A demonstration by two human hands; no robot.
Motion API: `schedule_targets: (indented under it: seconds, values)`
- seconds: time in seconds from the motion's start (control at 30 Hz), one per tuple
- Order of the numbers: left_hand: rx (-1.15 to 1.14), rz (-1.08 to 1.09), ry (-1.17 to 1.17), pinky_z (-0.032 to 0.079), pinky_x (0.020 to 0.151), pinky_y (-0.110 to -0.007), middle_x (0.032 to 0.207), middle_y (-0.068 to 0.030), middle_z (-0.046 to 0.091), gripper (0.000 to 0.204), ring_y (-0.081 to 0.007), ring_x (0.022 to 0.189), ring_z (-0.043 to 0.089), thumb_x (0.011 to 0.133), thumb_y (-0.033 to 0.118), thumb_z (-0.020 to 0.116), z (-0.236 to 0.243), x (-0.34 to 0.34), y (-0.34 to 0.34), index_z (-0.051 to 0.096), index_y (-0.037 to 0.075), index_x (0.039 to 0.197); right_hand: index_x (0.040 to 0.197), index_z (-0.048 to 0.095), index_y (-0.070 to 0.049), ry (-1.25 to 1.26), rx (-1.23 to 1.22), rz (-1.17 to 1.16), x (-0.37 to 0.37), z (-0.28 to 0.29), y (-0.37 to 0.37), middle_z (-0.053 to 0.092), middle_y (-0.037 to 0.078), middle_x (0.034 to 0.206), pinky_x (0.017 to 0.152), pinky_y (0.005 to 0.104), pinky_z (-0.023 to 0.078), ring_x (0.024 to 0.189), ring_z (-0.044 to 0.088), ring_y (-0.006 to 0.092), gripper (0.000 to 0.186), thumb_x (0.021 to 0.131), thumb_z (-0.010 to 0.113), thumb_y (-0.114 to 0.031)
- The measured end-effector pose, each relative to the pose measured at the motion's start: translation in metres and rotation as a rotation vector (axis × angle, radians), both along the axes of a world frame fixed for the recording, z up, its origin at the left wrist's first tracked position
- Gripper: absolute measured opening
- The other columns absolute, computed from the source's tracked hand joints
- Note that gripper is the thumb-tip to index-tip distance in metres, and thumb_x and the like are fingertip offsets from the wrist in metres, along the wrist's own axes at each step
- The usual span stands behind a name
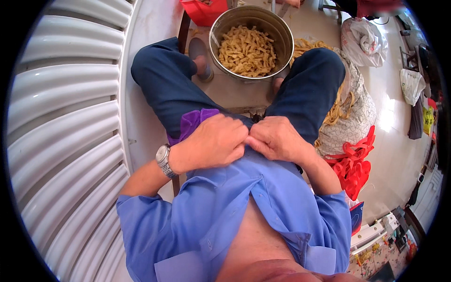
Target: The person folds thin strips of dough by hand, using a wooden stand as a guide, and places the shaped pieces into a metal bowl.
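Both hands meet over my lap, at the hem of my blue shirt [221, 183]. My left hand [216, 141], below a silver wristwatch [163, 156], has its fingers curled in. Touching its fingertips is my right hand [278, 139], also closed, its thumb pointing left. Whatever the fingers pinch is hidden; a small dark thing [256, 116] shows just beyond them. A purple cloth [190, 126] lies on my left thigh beside the left hand. Past my knees a round metal pot [287, 35] on the floor holds many yellowish, strip-like pieces [247, 51].
A white ribbed radiator [70, 94] fills the left side. Right of my leg stand a patterned sack [359, 108] with yellow strips on it and a bunch of red straps [354, 164]. A white plastic bag [364, 44] and a red bag [204, 11] lie farther off.
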State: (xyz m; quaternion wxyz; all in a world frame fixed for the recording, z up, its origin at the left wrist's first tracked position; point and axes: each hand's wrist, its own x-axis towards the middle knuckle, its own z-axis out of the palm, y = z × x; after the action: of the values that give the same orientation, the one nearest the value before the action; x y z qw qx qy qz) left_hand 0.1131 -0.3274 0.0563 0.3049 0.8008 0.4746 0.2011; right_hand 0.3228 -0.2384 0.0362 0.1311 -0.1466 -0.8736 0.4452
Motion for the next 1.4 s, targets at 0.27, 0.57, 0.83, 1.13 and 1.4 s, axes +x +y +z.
schedule_targets:
  seconds: [0.27,0.57,0.83,1.13,1.4]
  values:
    - [-0.04,-0.075,-0.034,0.043,0.065,-0.041,0.074,-0.012,0.054,0.021,-0.0327,0.069,0.055,0.081,0.019,0.068,-0.004,-0.004,-0.015,0.053,0.006,0.078,0.076,0.058,-0.006,0.072,-0.018,0.085,0.002,0.002,-0.018,0.059,0.012,0.072,0.065,0.0447,0.048,0.069,0.058,0.0348,0.024,0.091,0.069,-0.021]
    - [-0.614,0.556,-1.032,0.047,0.099,-0.034,0.118,-0.0086,0.068,0.054,-0.0184,0.108,0.063,0.111,0.043,0.035,-0.02,-0.002,0.033,0.064,-0.001,0.122,0.124,0.057,-0.003,0.046,-0.629,-0.417,0.012,0.006,0.013,0.064,0.006,0.096,0.077,0.0297,0.051,0.084,0.061,0.0134,0.031,0.1,0.066,-0.021]
    - [-0.693,0.634,-1.341,0.043,0.107,-0.036,0.13,-0.0117,0.064,0.054,-0.0196,0.12,0.059,0.111,0.041,0.032,-0.03,0.024,0.033,0.057,-0.001,0.134,0.117,0.058,-0.006,-0.051,-0.326,-0.367,-0.024,-0.005,0.004,0.066,0.016,0.098,0.075,0.0414,0.053,0.086,0.067,0.0325,0.024,0.101,0.059,-0.025]
    - [-0.697,0.67,-1.502,0.049,0.099,-0.038,0.11,-0.02,0.068,0.042,-0.0243,0.106,0.064,0.11,0.036,0.039,-0.031,0.028,0.025,0.061,0.0,0.105,0.089,0.057,-0.004,-0.064,-0.285,-0.231,-0.022,-0.004,-0.001,0.064,0.018,0.08,0.069,0.0487,0.051,0.077,0.064,0.0405,0.023,0.101,0.055,-0.024]
    - [-0.731,0.786,-1.599,0.051,0.081,-0.036,0.079,-0.0094,0.054,0.039,-0.0226,0.08,0.058,0.109,0.035,0.046,-0.038,0.036,0.024,0.048,0.006,0.083,0.083,0.058,-0.003,-0.034,-0.177,-0.054,-0.018,-0.012,-0.006,0.061,0.019,0.076,0.067,0.0493,0.051,0.072,0.063,0.0412,0.024,0.097,0.058,-0.022]
